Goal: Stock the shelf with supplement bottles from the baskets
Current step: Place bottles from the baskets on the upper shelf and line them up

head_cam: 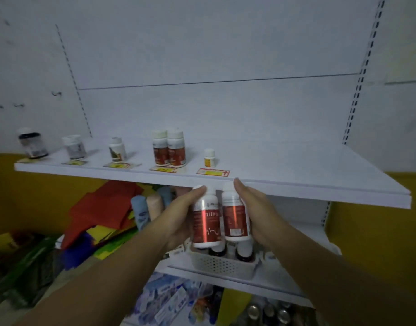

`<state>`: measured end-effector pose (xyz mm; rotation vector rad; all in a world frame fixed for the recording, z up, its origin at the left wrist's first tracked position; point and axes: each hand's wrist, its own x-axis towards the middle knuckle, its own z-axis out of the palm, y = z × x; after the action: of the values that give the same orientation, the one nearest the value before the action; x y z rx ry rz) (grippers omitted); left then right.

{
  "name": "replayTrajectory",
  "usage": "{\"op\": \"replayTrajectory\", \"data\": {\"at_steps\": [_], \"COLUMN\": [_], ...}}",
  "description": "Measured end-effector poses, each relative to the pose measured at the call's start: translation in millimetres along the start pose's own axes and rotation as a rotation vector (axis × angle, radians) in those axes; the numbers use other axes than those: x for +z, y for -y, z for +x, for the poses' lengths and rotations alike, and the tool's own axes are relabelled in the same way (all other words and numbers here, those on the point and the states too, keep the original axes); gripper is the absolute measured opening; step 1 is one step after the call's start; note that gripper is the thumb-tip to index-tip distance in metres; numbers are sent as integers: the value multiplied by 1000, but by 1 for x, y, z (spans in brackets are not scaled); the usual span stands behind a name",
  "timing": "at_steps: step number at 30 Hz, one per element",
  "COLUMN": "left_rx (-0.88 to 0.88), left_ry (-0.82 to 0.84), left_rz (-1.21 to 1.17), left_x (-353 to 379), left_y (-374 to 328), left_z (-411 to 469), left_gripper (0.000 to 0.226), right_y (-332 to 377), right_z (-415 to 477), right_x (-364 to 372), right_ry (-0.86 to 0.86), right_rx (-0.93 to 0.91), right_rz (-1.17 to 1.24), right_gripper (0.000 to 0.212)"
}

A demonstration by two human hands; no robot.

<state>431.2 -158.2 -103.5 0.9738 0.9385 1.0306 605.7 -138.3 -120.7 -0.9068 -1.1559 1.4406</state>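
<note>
Overhead, the shelf (pixel 296 165) sat part-stocked. Left grip (pixel 178 215) clasped one red-labelled supplement bottle (pixel 206 220); right grip (pixel 256 212) seemingly clasped its twin (pixel 235 217). Both needed raising beside the matching pair (pixel 169 151).

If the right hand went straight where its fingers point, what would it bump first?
Probably the front edge of the top shelf, just above the right hand, beside the price tag. Depth is unclear, so it might just miss.

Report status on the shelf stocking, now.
Left hand holds the left bottle, right hand holds the right bottle. Both upright, just below the front edge of the top shelf. Edge overhangs their caps.
</note>
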Motion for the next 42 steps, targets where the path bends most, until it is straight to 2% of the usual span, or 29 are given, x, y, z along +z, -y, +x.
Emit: {"op": "replayTrajectory", "data": {"at_steps": [5,9,11,13,15,17,19,21,25,28,32,36,42], "left_rx": [71,147,193,243,285,314,337,379,558,682,718,640,487], "left_ry": [32,74,71,64,65,85,91,95,67,14,-48,-61,-26], "left_rz": [-77,-48,-19,6,31,73,123,161,239,253,214,263,400], "left_x": [-10,-22,-33,-48,-67,-85,-100,-114,-136,-147,-150,-148,-149], "left_y": [-17,-31,-41,-55,-71,-88,-105,-124,-178,-226,-273,-283,-267], "left_z": [-7,3,14,23,32,42,52,61,78,96,136,184,242], "left_gripper": [56,56,48,37,35,36,46,57,54,45,20,27,30], "right_y": [13,19,22,25,29,34,41,50,74,95,117,123,102], "right_z": [5,15,27,43,59,77,93,107,133,154,188,230,262], "right_x": [29,49,57,65,76,89,102,113,124,123,121,119,111], "right_ry": [29,18,-9,11,49,66,56,-13,-179,-310,-425,-399,-316], "right_rx": [-1,-44,-77,-74,-37,-6,0,-32,-217,-365,-438,-370,-208], "right_rz": [8,-46,-99,-57,63,200,229,153,-80,-189,-364,-505,-670], "right_gripper": [49,73,84,82,72,61,63,68,80,68,53,31,19]}}
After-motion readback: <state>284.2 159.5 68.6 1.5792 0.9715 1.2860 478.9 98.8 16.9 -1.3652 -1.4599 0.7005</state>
